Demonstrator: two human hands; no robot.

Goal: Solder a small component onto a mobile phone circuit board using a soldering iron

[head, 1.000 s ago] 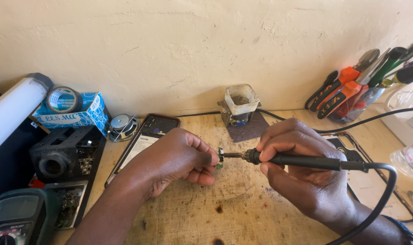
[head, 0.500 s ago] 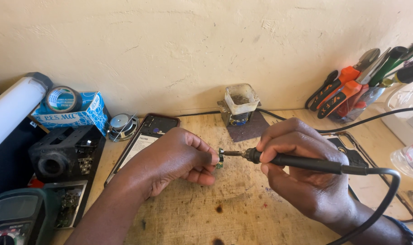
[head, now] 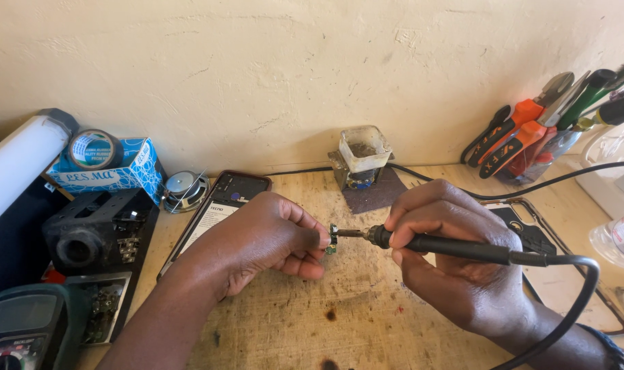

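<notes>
Gripping soldering iron [head: 462, 248]: right hand [head: 456, 260] | left hand [head: 257, 240] pinching small component [head: 333, 240]

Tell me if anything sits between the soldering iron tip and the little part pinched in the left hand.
Nothing visible does. The soldering iron in the right hand has its tip right at the small component pinched by the left hand.

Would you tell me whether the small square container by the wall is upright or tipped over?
Upright. The small square container stands on its base on the wooden bench, its open mouth facing up with dark residue showing inside.
</notes>
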